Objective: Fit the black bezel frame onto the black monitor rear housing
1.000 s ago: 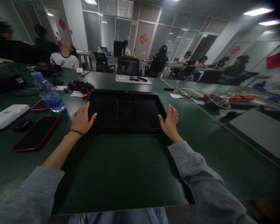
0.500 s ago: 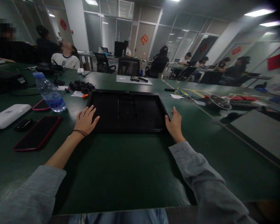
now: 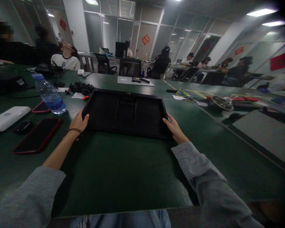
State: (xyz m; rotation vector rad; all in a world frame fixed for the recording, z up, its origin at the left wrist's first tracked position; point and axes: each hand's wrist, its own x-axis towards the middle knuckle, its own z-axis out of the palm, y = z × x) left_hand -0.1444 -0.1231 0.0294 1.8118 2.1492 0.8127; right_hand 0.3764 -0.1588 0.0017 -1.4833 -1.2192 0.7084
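Note:
A shallow black rectangular tray-like panel [image 3: 102,110] with a raised rim lies in front of me, and thin metal rails run down its middle. Around its left rim wraps my left hand [image 3: 79,123], thumb on top and the other fingers mostly hidden behind the edge. My right hand [image 3: 176,129] grips the right rim the same way, its thumb over the edge. The panel sits slightly askew, its right side lower in view. I cannot tell whether its underside touches the green table [image 3: 123,171].
On the left are a water bottle [image 3: 51,96], a red-edged phone [image 3: 38,135], a white device [image 3: 9,117] and a small black case [image 3: 23,127]. Cables [image 3: 184,92], a metal bowl [image 3: 220,103] and a grey board [image 3: 266,136] lie right. Several people sit beyond.
My left hand has gone from spread fingers on the panel's left edge to a grip around it. My right fingers have closed on the right edge. The panel has turned slightly and widened in view.

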